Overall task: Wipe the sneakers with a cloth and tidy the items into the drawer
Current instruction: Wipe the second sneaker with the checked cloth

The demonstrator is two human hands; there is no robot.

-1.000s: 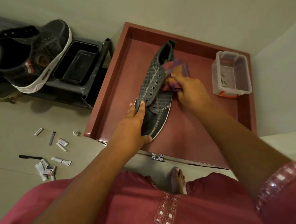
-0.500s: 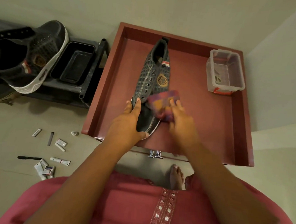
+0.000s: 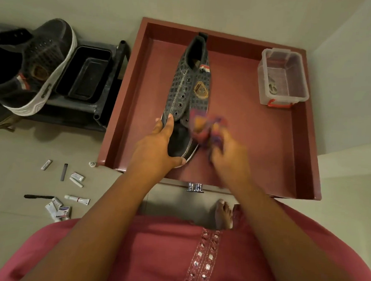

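The dark grey checked canvas sneaker with a gold crest badge (image 3: 188, 92) lies on the floor of the open dark red wooden drawer (image 3: 308, 147), its heel towards the back edge and its toe near the front edge, left of the middle. The left hand (image 3: 158, 149) has its grip closed round the toe, thumb on the near tip and fingers over the left side, steadying the shoe. The right hand (image 3: 226, 160) pinches a bunched red, orange and purple cloth (image 3: 207, 128) against the right side of the sneaker by the lower eyelets; both are blurred, so wiping looks to be under way. A clear plastic box with a red latch (image 3: 283, 78) sits in the drawer's back right corner. The second dark sneaker with a white sole (image 3: 35, 66) rests outside, on the black metal rack (image 3: 109, 88) to the left beside a black tray (image 3: 85, 73); whether it is wiped I cannot tell. Small white tubes and sachets (image 3: 68, 200) and a black pen-like stick (image 3: 39, 196) lie scattered on the floor near the drawer's front left corner. So the job seems at an early to middle stage: one shoe is being cleaned, the loose items and the other shoe are yet to be put away.
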